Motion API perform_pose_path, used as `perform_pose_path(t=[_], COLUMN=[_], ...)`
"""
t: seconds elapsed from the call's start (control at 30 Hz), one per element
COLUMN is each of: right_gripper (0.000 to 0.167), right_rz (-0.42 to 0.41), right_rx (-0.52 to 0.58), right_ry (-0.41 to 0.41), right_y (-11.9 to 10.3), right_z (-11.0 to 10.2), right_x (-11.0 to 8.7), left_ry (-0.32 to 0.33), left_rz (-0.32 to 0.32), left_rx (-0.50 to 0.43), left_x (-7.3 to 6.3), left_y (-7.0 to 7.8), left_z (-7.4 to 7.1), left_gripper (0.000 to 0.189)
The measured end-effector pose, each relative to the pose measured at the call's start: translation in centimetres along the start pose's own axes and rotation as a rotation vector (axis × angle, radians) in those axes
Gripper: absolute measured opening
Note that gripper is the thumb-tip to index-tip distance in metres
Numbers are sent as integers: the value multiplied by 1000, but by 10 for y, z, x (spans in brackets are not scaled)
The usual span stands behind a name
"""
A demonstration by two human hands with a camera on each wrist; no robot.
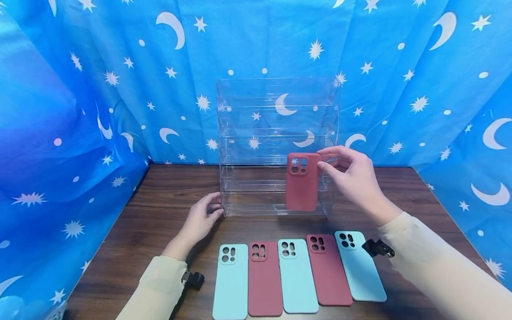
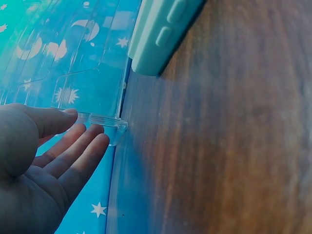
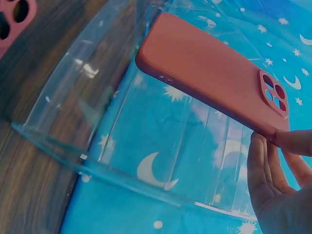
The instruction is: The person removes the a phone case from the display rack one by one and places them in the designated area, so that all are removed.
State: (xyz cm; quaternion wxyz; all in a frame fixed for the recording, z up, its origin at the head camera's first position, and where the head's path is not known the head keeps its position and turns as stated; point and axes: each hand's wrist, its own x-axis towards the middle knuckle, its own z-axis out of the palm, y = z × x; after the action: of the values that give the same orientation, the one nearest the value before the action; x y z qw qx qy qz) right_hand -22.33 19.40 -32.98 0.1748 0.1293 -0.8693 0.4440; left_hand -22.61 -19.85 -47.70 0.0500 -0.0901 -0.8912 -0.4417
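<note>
My right hand (image 1: 352, 175) pinches a dark red phone case (image 1: 302, 189) by its upper right edge, between thumb and fingers. The case is upright in front of the lower right part of a clear tiered display rack (image 1: 256, 213); in the right wrist view the red case (image 3: 209, 68) has its camera cutouts near my fingers. At the rack's lower left corner is my left hand (image 1: 202, 218), its fingertips against the side. In the left wrist view the left hand (image 2: 53, 161) has its fingers loosely extended by the clear edge.
On the wooden table (image 1: 172, 186), several phone cases lie in a row before the rack: a mint case (image 1: 230, 284), a red case (image 1: 265, 284), a second mint case (image 1: 299, 280), another red case (image 1: 330, 275) and a third mint case (image 1: 362, 271). Blue star-patterned cloth (image 1: 260, 40) hangs behind.
</note>
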Motion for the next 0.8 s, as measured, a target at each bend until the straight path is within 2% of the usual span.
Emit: perform_pose_path(t=[0.37, 0.8], right_gripper=[29, 35], right_rz=[56, 169], right_rx=[-74, -177], right_ry=[-54, -131], right_y=[16, 47], right_z=[-22, -55], right_x=[-15, -38], left_ry=[-4, -10], left_rz=[-5, -29], left_rx=[9, 7], left_x=[-2, -2], left_y=[0, 5], left_z=[0, 0], left_gripper=[50, 51])
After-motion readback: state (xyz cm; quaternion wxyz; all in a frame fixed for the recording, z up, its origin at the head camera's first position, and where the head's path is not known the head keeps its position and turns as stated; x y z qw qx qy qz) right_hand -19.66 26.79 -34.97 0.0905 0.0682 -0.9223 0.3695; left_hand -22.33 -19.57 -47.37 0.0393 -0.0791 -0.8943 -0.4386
